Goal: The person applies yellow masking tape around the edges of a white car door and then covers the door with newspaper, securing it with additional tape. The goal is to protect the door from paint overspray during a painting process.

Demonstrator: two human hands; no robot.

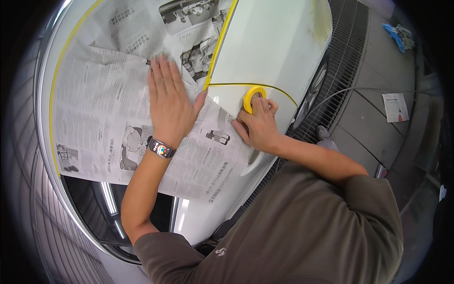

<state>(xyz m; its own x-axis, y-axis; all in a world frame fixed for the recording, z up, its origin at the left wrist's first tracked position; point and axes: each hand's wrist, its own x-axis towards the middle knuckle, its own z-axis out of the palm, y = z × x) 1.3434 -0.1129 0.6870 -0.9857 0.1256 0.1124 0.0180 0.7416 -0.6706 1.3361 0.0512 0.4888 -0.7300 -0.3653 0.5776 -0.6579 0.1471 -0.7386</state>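
A large sheet of newspaper [94,94] covers the side window area of a white car [269,42]. My left hand [169,102] lies flat on it, fingers stretched out, with a dark smartwatch on the wrist. To the right, my right hand [259,124] grips a roll of yellow masking tape [254,97], its fingers curled at the roll's lower side. Strips of yellow tape [221,45] run along the newspaper's right edge. Another thin yellow line [265,86] follows a panel seam beside the roll. The right hand's thumb rests by the paper's edge.
Below the newspaper, dark window glass [106,201] reflects ceiling lights. A floor grating [350,42] runs along the car's right side. On the grey tiles [369,128] lie a printed sheet [395,107] and a blue crumpled item [397,37]. A thin hose [359,88] crosses the floor.
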